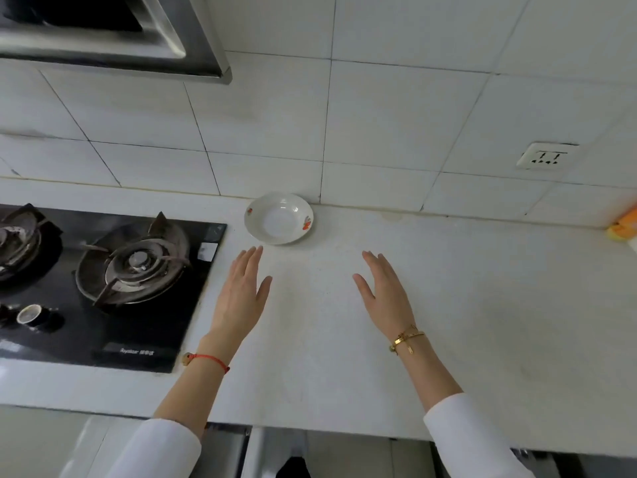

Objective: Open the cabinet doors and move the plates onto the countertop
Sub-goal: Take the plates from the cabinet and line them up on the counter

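A white deep plate (278,218) with small red flower marks on its rim rests on the white countertop (465,305), close to the tiled back wall. My left hand (241,294) hovers over the counter just in front and left of the plate, fingers apart, holding nothing. My right hand (384,291) is held out to the right of it, also empty with fingers spread. Both hands are clear of the plate. Below the counter's front edge an open cabinet gap (293,453) shows dark; its inside is hidden.
A black glass gas hob (113,288) with two burners fills the counter's left side. A steel range hood (113,36) hangs above it. A wall socket (546,156) sits at the right, and an orange-yellow object (624,225) lies at the far right edge.
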